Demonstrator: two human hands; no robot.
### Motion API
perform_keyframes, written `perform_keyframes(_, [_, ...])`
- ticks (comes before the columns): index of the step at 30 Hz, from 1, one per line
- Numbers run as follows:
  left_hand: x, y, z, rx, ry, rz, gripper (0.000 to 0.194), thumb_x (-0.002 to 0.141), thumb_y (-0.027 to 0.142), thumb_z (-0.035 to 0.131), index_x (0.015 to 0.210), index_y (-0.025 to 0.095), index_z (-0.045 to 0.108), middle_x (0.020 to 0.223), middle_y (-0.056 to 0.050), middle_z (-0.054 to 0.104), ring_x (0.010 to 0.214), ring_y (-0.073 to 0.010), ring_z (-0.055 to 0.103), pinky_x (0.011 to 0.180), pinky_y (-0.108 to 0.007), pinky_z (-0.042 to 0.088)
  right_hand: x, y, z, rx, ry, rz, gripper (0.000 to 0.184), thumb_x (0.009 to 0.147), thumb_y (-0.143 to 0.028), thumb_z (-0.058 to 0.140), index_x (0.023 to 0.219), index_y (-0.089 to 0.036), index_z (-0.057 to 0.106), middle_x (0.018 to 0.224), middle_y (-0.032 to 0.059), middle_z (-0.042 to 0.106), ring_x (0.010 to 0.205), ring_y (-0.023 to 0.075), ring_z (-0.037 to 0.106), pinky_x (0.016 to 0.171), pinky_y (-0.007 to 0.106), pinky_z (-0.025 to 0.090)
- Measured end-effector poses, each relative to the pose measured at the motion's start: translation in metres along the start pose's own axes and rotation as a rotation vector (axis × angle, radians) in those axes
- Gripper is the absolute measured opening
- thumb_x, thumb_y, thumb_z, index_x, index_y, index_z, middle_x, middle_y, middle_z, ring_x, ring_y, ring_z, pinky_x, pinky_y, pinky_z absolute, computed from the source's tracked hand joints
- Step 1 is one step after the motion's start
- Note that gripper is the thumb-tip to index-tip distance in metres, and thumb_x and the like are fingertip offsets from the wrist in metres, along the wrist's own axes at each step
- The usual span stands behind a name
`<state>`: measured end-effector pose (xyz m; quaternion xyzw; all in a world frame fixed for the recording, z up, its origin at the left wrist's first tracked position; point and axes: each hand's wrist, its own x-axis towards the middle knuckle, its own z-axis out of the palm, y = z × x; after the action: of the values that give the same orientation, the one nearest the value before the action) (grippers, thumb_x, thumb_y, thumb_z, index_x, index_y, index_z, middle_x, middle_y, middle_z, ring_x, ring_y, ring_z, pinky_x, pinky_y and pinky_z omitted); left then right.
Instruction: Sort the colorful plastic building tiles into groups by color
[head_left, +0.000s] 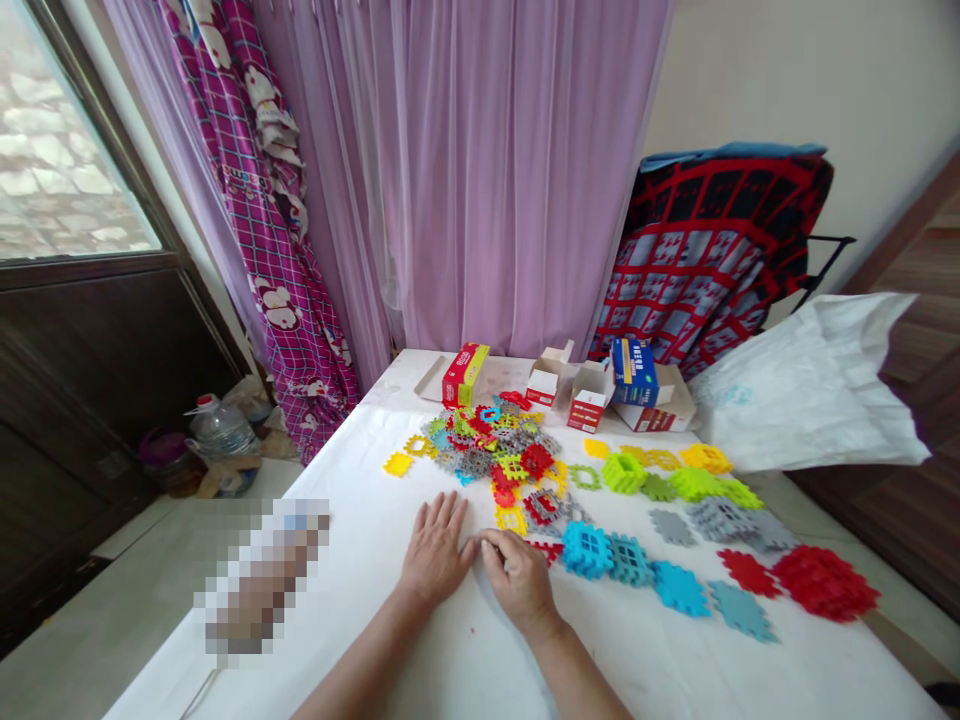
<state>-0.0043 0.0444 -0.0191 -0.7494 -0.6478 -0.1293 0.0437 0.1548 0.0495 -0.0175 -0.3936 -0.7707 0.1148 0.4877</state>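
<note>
I read the left grip (435, 550) spread flat and empty on the white tabletop (352, 610), the right grip (517, 580) loosely curled, pinching nothing. The right is nearer: a cyan waffle-block stack (586, 550) sits just off it, far right, past a red piece (544, 549).

Tile pile (487, 450) blocks straight past my fingers (450, 515); blue stack (586, 550) just right of my right hand (517, 580); open cloth (352, 600) left of my left hand (435, 550).

Lilac curtains (487, 170), dark glazed door (82, 400), cream wall (772, 70)
</note>
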Motion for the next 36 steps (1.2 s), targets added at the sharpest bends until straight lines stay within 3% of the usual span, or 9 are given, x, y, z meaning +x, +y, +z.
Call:
perform_keyframes(6, [0.016, -0.007, 0.000, -0.076, 0.047, -0.012, 0.049, 0.090, 0.042, 0.048, 0.134, 0.019, 0.051, 0.142, -0.011, 0.051, 0.133, -0.0300, 0.043, 0.110, -0.053, 0.032, 0.002, 0.018, 0.001, -0.010, 0.040, 0.050, 0.025, 0.088, -0.021, 0.046, 0.091, -0.020, 0.071, 0.085, 0.0066, 0.074, 0.077, 0.0170, 0.070, 0.072, 0.024, 0.054])
perform_keyframes(11, [0.031, -0.020, -0.006, -0.141, 0.128, 0.042, 0.033, 0.091, 0.027, 0.048, 0.121, 0.021, 0.059, 0.124, -0.010, 0.063, 0.114, -0.0239, 0.056, 0.099, -0.043, 0.043, 0.003, 0.020, -0.001, 0.050, 0.043, 0.136, 0.025, 0.086, -0.022, 0.047, 0.089, -0.020, 0.071, 0.083, 0.0056, 0.075, 0.074, 0.0168, 0.071, 0.069, 0.023, 0.055])
perform_keyframes(14, [0.051, -0.020, -0.016, -0.102, 0.158, 0.059, 0.032, 0.088, 0.023, 0.052, 0.119, 0.023, 0.061, 0.121, -0.009, 0.063, 0.111, -0.0245, 0.055, 0.096, -0.043, 0.044, 0.006, 0.019, -0.002, 0.080, 0.045, 0.163, 0.024, 0.086, -0.024, 0.048, 0.088, -0.020, 0.072, 0.082, 0.0055, 0.075, 0.074, 0.0170, 0.071, 0.069, 0.023, 0.055])
perform_keyframes(22, [0.099, -0.006, -0.025, 0.002, 0.086, 0.060, 0.028, 0.079, 0.027, 0.066, 0.106, 0.024, 0.068, 0.118, -0.010, 0.061, 0.111, -0.0307, 0.053, 0.095, -0.046, 0.042, 0.007, 0.012, -0.004, 0.126, -0.011, 0.228, 0.025, 0.085, -0.022, 0.047, 0.087, -0.022, 0.072, 0.084, 0.0043, 0.075, 0.077, 0.0170, 0.069, 0.074, 0.025, 0.053])
perform_keyframes(27, [0.095, -0.010, -0.025, -0.132, 0.089, 0.048, 0.016, 0.079, 0.026, 0.065, 0.095, 0.022, 0.069, 0.116, -0.009, 0.064, 0.110, -0.0290, 0.055, 0.096, -0.045, 0.042, 0.008, 0.011, -0.004, 0.133, -0.025, 0.243, 0.025, 0.085, -0.022, 0.047, 0.087, -0.022, 0.072, 0.085, 0.0044, 0.074, 0.078, 0.0166, 0.069, 0.074, 0.024, 0.051])
perform_keyframes(32, [0.078, -0.018, -0.026, -0.459, 0.167, -0.135, 0.011, 0.083, 0.025, 0.060, 0.092, 0.023, 0.066, 0.104, -0.007, 0.069, 0.106, -0.0245, 0.060, 0.096, -0.041, 0.043, 0.008, 0.012, -0.004, 0.122, -0.029, 0.241, 0.024, 0.085, -0.022, 0.048, 0.087, -0.022, 0.072, 0.086, 0.0046, 0.075, 0.079, 0.0163, 0.069, 0.074, 0.023, 0.052])
perform_keyframes(36, [0.071, -0.027, -0.021, -0.552, 0.159, -0.298, 0.020, 0.089, 0.035, 0.051, 0.098, 0.021, 0.063, 0.088, -0.005, 0.072, 0.087, -0.0203, 0.067, 0.078, -0.033, 0.051, 0.007, 0.013, -0.004, 0.109, -0.035, 0.223, 0.024, 0.085, -0.023, 0.048, 0.087, -0.023, 0.072, 0.085, 0.0047, 0.075, 0.077, 0.0167, 0.069, 0.073, 0.024, 0.053])
